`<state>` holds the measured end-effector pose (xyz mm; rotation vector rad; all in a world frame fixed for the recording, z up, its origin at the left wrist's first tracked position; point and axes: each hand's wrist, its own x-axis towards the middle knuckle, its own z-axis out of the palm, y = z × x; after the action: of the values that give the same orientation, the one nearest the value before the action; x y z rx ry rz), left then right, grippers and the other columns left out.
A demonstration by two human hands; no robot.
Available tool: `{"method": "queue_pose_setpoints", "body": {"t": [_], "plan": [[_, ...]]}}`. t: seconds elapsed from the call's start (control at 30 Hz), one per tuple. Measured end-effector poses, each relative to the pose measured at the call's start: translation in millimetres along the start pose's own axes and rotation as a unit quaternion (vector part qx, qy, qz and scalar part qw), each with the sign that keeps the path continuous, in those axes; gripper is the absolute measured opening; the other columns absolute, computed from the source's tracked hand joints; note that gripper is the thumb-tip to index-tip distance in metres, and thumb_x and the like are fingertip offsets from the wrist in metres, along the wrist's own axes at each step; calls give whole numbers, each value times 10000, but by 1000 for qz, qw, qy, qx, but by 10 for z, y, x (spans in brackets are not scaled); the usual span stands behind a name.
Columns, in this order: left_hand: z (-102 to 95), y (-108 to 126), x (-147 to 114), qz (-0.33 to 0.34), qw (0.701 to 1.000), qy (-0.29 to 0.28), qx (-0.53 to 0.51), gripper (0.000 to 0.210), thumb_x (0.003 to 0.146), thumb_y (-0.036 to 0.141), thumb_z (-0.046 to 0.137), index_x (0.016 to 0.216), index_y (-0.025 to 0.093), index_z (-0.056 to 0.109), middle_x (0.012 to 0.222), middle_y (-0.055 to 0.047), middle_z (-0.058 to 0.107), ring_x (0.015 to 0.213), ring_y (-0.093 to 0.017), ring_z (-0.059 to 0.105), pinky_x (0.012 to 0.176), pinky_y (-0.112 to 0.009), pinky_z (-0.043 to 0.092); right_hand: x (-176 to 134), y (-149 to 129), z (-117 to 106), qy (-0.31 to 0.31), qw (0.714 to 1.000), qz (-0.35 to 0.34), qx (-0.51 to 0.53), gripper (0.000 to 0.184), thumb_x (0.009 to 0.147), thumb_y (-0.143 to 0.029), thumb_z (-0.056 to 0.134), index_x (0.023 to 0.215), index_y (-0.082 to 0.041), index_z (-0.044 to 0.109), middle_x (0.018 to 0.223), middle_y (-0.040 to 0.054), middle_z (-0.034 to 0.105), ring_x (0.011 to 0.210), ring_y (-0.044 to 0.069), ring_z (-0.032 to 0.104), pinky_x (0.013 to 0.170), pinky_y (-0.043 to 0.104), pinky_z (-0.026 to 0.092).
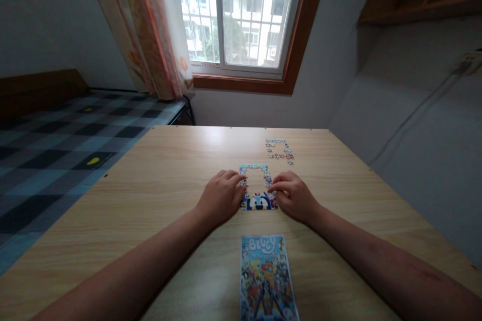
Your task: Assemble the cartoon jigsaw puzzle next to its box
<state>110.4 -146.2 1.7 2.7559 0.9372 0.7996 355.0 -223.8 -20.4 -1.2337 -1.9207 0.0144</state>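
A partly assembled jigsaw puzzle lies on the table in front of me. Its frame-like border surrounds a bare middle, and a blue cartoon dog face fills the bottom. My left hand rests against the puzzle's left side, thumb and index finger apart at the border. At the right side, my right hand has its thumb and forefinger pinched together over the edge pieces; whatever is between the fingertips is too small to make out. Nearer to me lies a Bluey picture sheet or box, printed with many characters.
Loose puzzle pieces form a rough ring farther back on the wooden table. A bed with a checked cover stands on the left. Beyond the table are a curtain and a barred window. A cable hangs on the right wall.
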Motion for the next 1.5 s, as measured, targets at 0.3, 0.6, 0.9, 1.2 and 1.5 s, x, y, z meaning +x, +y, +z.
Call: {"method": "queue_pose_setpoints", "body": {"t": [0.3, 0.6, 0.9, 1.2, 1.5], "plan": [[28, -36, 2, 16, 999, -32, -15, 208, 942, 267, 565, 1092, 207, 696, 1081, -100, 724, 1012, -273, 640, 943, -485, 528, 6, 1, 13, -51, 998, -15, -14, 329, 779, 11, 604, 833, -247, 801, 845, 42, 713, 845, 210, 627, 792, 376, 513], [-76, -65, 11, 30, 999, 2, 20, 206, 952, 248, 547, 1077, 206, 706, 1098, -85, 734, 1020, -263, 638, 951, -477, 515, -3, -22, 0, -31, 999, 2, 12, 351, 767, 22, 573, 861, -234, 794, 873, 51, 717, 860, 219, 627, 807, 391, 507], [-264, -751, 38, -150, 984, 65, 75, 246, 909, 226, 529, 1000, 199, 755, 1037, -91, 756, 995, -271, 660, 948, -440, 519, -46, -56, -27, 12, 996, 57, 66, 322, 805, -3, 552, 828, -234, 775, 861, 49, 698, 871, 212, 620, 799, 373, 499], [-200, -630, 11, -143, 986, -28, 76, 283, 892, 396, 629, 1083, 243, 772, 1139, -79, 727, 1076, -288, 614, 975, -455, 480, -34, -73, -52, 21, 992, 95, 81, 296, 817, -42, 531, 805, -225, 763, 839, 52, 689, 866, 212, 623, 807, 371, 491], [-204, -563, 52, -134, 984, -48, 111, 219, 923, 360, 598, 1025, 269, 770, 1124, -55, 726, 1061, -279, 592, 968, -442, 462, -14, -67, -42, 14, 993, 84, 83, 310, 793, -16, 528, 792, -225, 756, 832, 46, 698, 864, 212, 633, 811, 371, 496]]}}
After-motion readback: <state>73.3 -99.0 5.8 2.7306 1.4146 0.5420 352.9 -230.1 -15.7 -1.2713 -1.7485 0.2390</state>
